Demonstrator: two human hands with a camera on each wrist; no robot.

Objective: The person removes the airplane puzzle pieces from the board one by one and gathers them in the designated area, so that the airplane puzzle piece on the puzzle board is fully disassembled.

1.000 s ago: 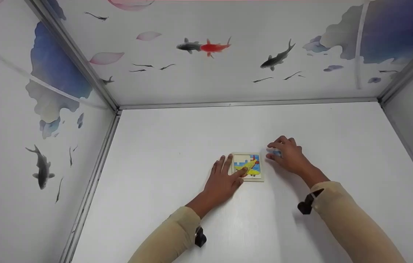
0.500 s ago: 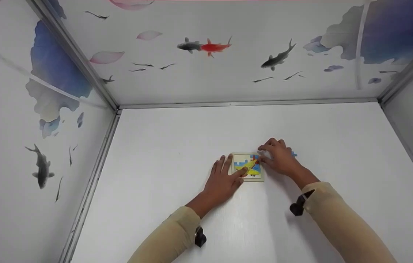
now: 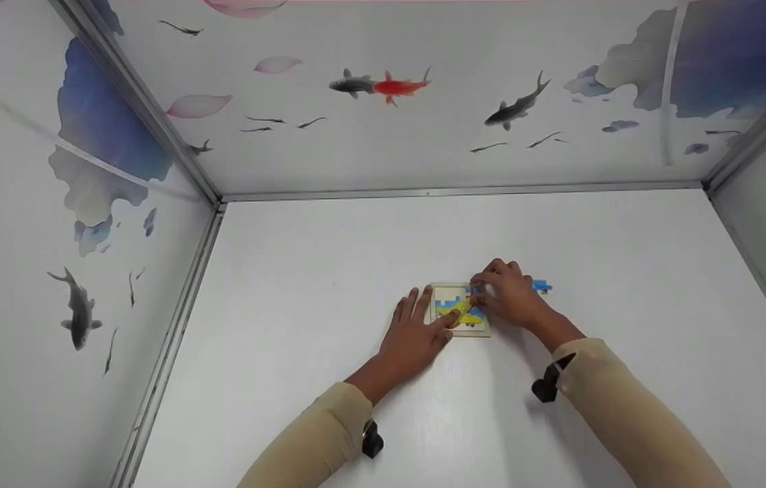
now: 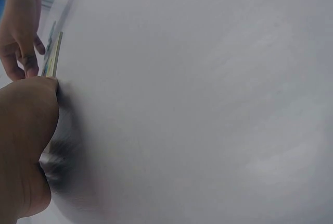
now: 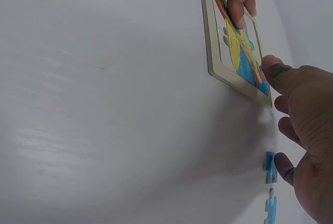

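A small wooden jigsaw puzzle (image 3: 468, 333) with a pale frame lies on the white table, showing a yellow airplane on blue; bare tray shows at its upper left. My left hand (image 3: 411, 339) rests at its left edge with fingers spread, the thumb lying over the picture. At the upper right corner my right hand (image 3: 515, 295) pinches a small puzzle piece, mostly hidden by the fingers. The right wrist view shows the right thumb (image 5: 276, 73) at the frame's edge; no held piece is plainly visible there. Its other fingers are curled.
Loose blue puzzle pieces (image 3: 541, 286) lie just right of my right hand; two (image 5: 270, 168) appear in the right wrist view. White panels printed with fish (image 3: 400, 88) and petals enclose the table at the back and sides.
My right hand has moved left from the loose pieces to the puzzle's upper right corner, carrying a piece. The blue pieces behind it have come into view. My left hand stays put.
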